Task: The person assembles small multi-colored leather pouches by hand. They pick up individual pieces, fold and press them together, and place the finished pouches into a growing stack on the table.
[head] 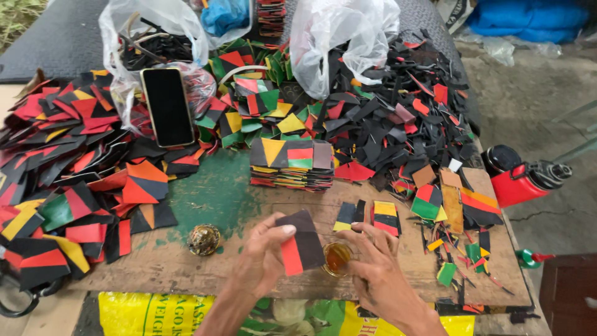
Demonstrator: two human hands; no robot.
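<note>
Head-camera view: a black-and-red patchwork leather square [300, 244] was pinched in the left hand [264, 258], a small amber glue pot [337, 258] was touched by the right hand's [373, 274] loosely open fingers, one neat stack of finished multicoloured squares [291, 165] was done, heaps of loose leather offcuts [398, 118] remained.

Soft daylight, faint shadows, sharp, edges warped.

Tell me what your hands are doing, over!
Left hand pinching black-and-red patch. Right hand at small glue pot. Round lid aside, nothing blocking.
</note>
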